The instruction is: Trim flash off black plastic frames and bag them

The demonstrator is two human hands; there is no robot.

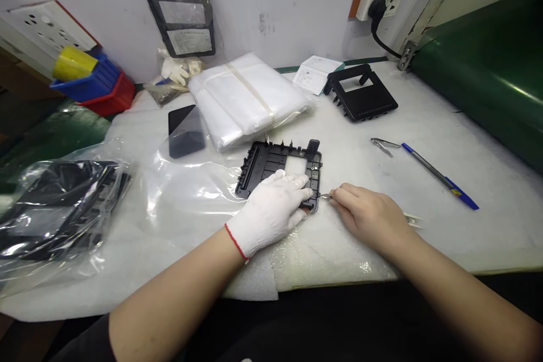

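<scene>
A black plastic frame (pixel 271 163) lies flat on white foam sheeting near the table's front. My left hand (pixel 271 209), in a white knit glove, presses down on the frame's near right part. My bare right hand (pixel 369 216) sits just right of the frame and pinches a small metal tool (pixel 326 196) whose tip touches the frame's near right corner. A white end of the tool sticks out behind the hand.
A second black frame (pixel 362 96) lies at the back right, beside a card. A blue pen (pixel 441 176) and nail clippers (pixel 384 146) lie to the right. A stack of clear bags (pixel 248 96), bagged black parts (pixel 55 203), coloured bins (pixel 97 82) and a green conveyor (pixel 487 68) surround the area.
</scene>
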